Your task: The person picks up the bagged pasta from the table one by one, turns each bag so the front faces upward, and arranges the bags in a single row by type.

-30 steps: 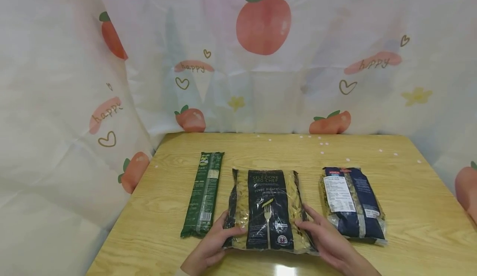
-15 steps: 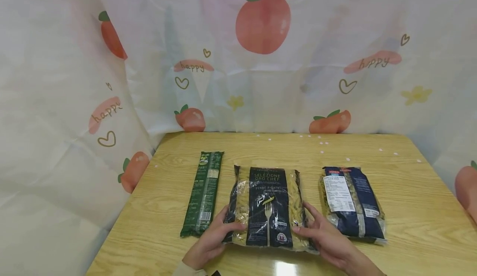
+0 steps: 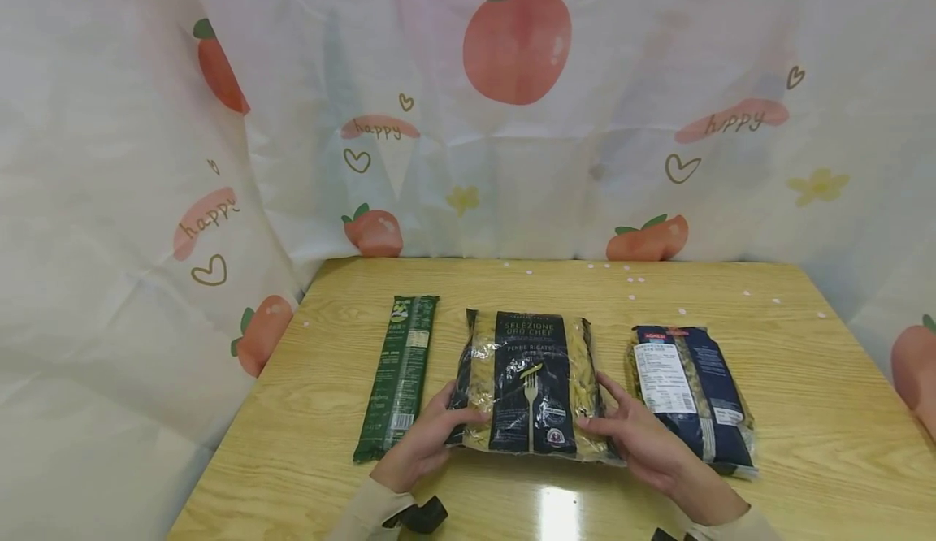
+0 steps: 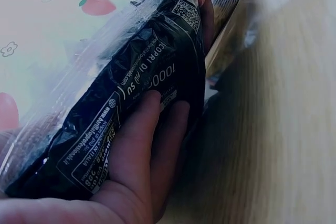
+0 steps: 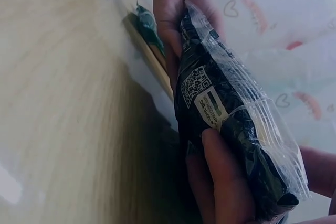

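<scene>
A pale cloth (image 3: 541,200) hangs in soft folds behind the table (image 3: 826,427) and along its left and right sides. It is printed with red fruits, the largest fruit (image 3: 517,47) high in the middle with a green leaf. Around it are outlined hearts (image 3: 682,169), yellow flowers (image 3: 818,186) and the word "happy" on pink patches (image 3: 379,128). The table has a light yellowish wood grain, its far edge meeting the cloth. White specks (image 3: 682,311) dot its far part, and a bright reflection (image 3: 559,512) shines near the front.
</scene>
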Demonstrator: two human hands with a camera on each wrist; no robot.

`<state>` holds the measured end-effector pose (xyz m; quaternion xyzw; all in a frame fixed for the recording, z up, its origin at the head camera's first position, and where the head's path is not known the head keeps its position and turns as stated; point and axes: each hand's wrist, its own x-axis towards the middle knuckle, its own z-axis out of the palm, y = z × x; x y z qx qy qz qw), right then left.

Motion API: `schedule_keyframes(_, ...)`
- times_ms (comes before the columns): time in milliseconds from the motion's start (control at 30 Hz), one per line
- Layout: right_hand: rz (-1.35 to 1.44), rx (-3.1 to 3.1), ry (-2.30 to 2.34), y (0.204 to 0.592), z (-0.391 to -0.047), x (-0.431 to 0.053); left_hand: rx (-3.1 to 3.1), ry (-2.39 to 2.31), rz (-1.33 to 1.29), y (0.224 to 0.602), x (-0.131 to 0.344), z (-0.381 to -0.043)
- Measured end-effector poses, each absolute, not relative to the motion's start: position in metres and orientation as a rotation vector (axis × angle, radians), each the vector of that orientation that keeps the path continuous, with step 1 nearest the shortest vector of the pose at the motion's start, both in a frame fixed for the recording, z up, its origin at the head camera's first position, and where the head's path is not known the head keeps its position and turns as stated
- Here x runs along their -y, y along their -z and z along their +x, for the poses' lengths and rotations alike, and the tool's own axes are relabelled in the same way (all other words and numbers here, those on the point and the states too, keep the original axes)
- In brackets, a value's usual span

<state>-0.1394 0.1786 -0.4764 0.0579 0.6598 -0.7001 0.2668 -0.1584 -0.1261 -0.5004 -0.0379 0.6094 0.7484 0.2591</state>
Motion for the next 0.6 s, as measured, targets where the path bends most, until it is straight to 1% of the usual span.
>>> schedule_keyframes(600, 0.144, -1.805, 1.933, 0.472, -0.171, -0.184, -1.702, -2.019, -0.113, 0.503, 0.117, -0.195)
